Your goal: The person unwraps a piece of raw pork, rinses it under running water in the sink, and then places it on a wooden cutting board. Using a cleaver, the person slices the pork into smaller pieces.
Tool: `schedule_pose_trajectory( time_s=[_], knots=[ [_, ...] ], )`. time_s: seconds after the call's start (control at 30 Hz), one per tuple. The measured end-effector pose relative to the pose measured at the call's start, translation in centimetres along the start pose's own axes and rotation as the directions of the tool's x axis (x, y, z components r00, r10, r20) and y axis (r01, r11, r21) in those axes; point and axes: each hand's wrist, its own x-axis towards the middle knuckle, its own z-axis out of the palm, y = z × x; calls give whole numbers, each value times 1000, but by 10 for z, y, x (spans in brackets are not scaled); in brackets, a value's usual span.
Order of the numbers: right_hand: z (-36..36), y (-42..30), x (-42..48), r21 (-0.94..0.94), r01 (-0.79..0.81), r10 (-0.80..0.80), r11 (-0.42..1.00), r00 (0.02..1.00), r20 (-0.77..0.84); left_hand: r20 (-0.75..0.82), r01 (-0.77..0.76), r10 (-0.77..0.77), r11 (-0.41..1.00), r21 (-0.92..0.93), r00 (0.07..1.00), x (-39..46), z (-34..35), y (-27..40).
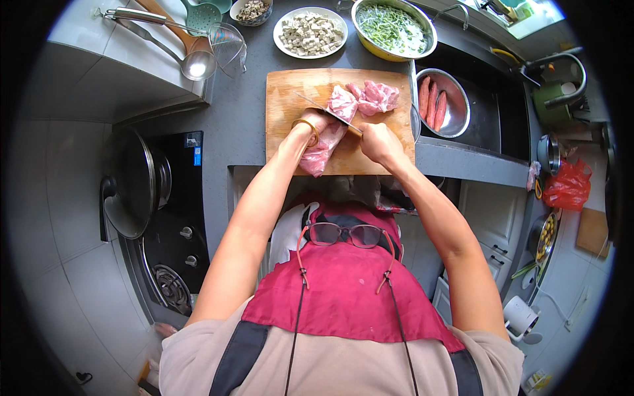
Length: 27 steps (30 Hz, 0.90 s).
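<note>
A long piece of raw meat (321, 154) lies slanting on the wooden cutting board (285, 89), and more cut raw meat (379, 98) rests at its upper right. My left hand (313, 123), with a gold-coloured bangle at the wrist, presses on the long piece. My right hand (380, 143) grips a kitchen knife (342, 119), whose blade crosses the meat just beyond my left fingers. Much of the blade is seen edge-on. My left fingertips are partly hidden behind the knife.
Beyond the board stand a plate of diced tofu-like cubes (311, 33) and a basin of cut greens (392, 30). A metal bowl with reddish roots (455, 116) sits in the sink at right. Left are hanging utensils (199, 64) and a stove with a lidded pan (130, 185).
</note>
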Motion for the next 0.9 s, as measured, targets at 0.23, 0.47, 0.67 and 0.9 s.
schedule_pose_trajectory(
  time_s=[0.23, 0.47, 0.67, 0.9],
  knots=[
    [21, -13, -14, -197, -27, 4, 980, 993, -118, -11, -9, 8, 998, -68, 1000, 11, -9, -34],
    [38, -16, -6, -232, -73, 30, 970, 982, -186, -20, -12, 10, 994, -109, 1000, 30, -13, -58],
    [17, -7, -24, -168, -84, 78, 982, 996, -42, -20, -70, 70, 997, -23, 997, 6, -7, -38],
    [26, -20, -6, -222, -110, 92, 969, 992, -91, 4, -244, 250, 938, 247, 968, 29, -5, -59]
  ],
)
